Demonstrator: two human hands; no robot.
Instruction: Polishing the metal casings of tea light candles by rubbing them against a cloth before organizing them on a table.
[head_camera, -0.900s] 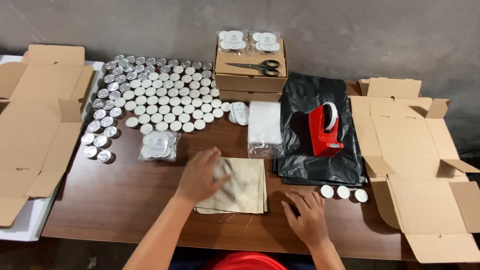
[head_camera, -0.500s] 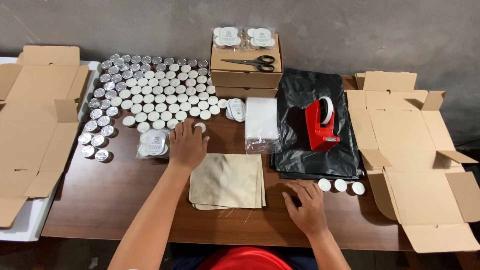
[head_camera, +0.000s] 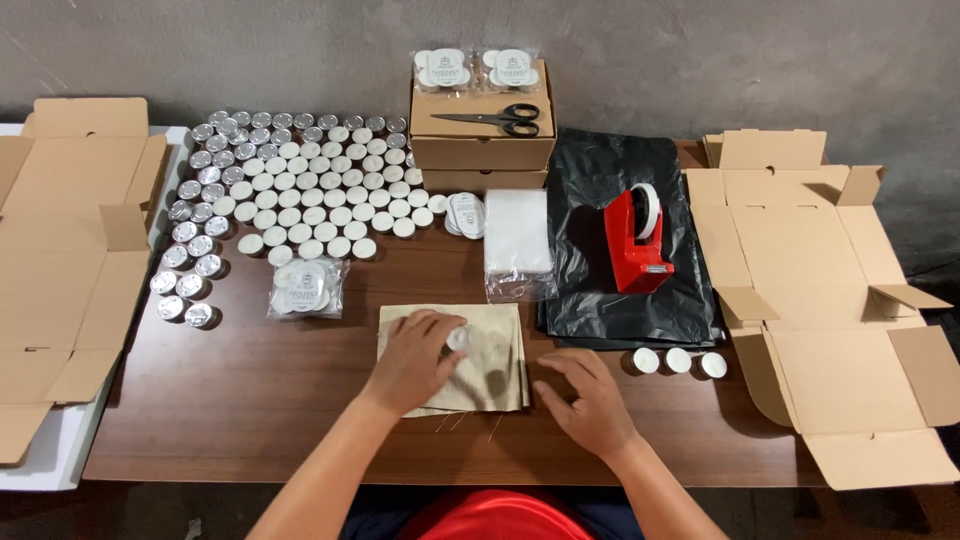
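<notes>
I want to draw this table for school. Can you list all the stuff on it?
Small round tins: many, white and silver, far left of table.
Bagged tins: one clear packet, below the rows.
Beige cloths: small stack, near edge, centre.
Closed boxes: two, brown, stacked at back.
Scissors: one, black, on top box.
Tape dispenser: one, red, on black plastic sheet.
Loose tins: three, white, right of cloths.
Flat cartons: brown, at both ends.
Left hand: holds one tin over cloths.
Right hand: flat on table.

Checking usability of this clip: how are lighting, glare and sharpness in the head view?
Head view: even, soft light, faint shadows; mild sheen on the black plastic sheet and silver tin lids; left hand, holding a small tin, and right hand are sharp; slight wide-angle bowing at the edges.
</notes>
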